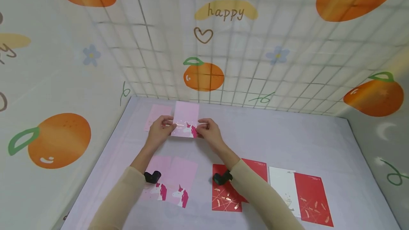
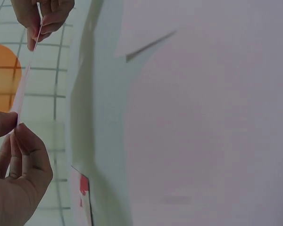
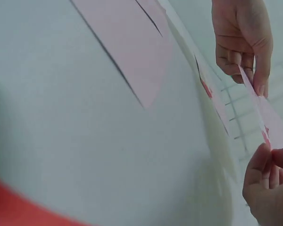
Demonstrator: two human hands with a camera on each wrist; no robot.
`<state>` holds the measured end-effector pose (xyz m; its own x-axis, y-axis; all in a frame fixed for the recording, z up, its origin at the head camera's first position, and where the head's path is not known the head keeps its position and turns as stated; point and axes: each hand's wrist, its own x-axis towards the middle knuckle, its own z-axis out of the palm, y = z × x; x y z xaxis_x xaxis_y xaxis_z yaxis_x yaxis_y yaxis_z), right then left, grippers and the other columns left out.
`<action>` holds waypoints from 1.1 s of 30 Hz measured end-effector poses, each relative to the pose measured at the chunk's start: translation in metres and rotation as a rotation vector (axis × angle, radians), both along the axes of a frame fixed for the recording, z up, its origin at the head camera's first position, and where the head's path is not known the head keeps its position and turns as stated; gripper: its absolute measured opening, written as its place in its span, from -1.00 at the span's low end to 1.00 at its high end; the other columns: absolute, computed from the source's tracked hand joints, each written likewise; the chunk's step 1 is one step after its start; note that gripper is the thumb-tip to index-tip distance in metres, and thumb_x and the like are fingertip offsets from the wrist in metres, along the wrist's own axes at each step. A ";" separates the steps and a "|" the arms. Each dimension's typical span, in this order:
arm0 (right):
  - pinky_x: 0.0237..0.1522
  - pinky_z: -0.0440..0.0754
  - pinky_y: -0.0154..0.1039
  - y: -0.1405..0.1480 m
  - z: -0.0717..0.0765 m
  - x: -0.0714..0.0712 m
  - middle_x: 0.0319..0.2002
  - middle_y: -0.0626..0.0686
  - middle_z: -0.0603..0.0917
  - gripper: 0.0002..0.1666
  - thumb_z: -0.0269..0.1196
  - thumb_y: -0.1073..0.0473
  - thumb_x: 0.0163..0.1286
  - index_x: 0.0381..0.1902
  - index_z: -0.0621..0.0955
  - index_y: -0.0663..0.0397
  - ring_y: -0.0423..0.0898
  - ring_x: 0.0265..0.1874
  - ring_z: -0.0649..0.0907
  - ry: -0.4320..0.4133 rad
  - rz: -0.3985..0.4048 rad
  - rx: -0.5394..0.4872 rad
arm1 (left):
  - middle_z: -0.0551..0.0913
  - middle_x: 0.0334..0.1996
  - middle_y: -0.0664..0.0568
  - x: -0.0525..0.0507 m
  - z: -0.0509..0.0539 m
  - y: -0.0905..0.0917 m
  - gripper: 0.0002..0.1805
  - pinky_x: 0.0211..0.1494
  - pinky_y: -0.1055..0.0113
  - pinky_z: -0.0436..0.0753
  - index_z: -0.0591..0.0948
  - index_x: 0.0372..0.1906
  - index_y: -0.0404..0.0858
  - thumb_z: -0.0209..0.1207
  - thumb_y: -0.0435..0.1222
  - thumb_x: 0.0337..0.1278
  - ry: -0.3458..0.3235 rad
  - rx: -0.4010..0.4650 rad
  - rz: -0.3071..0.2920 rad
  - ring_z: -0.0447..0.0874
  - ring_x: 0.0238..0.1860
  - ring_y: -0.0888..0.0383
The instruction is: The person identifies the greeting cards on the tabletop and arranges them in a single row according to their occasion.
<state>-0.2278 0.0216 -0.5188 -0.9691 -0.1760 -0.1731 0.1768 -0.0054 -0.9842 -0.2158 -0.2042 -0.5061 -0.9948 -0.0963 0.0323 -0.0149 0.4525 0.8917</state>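
Observation:
A pink card [image 1: 186,114] with a unicorn head and magenta mane is held up above the far left part of the table. My left hand [image 1: 161,129] pinches its left edge between thumb and fingers. At the opposite edge, my right hand [image 1: 209,131] pinches it near the lower corner. Seen edge-on in the left wrist view, the card [image 2: 27,75] spans the two hands and looks thin. Behind my left hand another pink card [image 1: 158,112] lies on the table, partly covered.
Nearer, an opened pink unicorn card [image 1: 183,173] lies under my left forearm. To the right are a red card [image 1: 223,198], partly hidden by my right sleeve, and a white panel [image 1: 282,187] beside a red panel [image 1: 313,198]. A grid wall with printed cloth borders the table [image 1: 271,134].

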 end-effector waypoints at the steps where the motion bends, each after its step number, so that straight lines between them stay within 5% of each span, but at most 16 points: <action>1: -0.15 0.71 -0.19 -0.002 -0.001 -0.002 -0.19 0.17 0.63 -0.61 0.26 0.33 0.42 0.17 0.51 0.18 0.01 -0.28 0.70 -0.006 -0.005 -0.002 | 0.70 -0.16 -0.16 -0.002 -0.001 -0.001 -0.63 -0.33 0.37 0.64 0.60 0.10 -0.30 0.34 -0.31 0.21 -0.003 -0.003 0.005 0.69 -0.34 0.09; 17: -0.23 0.71 -0.25 -0.027 -0.014 -0.021 -0.25 0.16 0.69 -0.67 0.24 0.39 0.39 0.09 0.60 0.40 -0.10 -0.42 0.66 -0.054 -0.055 0.014 | 0.72 -0.12 -0.17 -0.027 -0.016 -0.011 -0.65 0.00 0.09 0.62 0.64 0.07 -0.38 0.28 -0.31 0.23 -0.022 -0.144 0.052 0.71 -0.09 -0.08; 33: -0.36 0.68 -0.28 -0.038 -0.016 -0.027 -0.24 0.11 0.65 -0.62 0.24 0.22 0.45 0.14 0.58 0.34 -0.09 -0.39 0.61 -0.079 0.030 0.151 | 0.71 -0.13 -0.23 -0.031 -0.026 -0.013 -0.66 0.03 0.03 0.59 0.65 0.00 -0.42 0.28 -0.27 0.23 -0.081 -0.205 0.095 0.67 -0.07 -0.13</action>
<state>-0.2549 -0.0166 -0.5347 -0.9461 -0.1703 -0.2754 0.2517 0.1481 -0.9564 -0.2470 -0.2174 -0.5323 -0.9817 -0.1893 -0.0187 -0.1337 0.6169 0.7756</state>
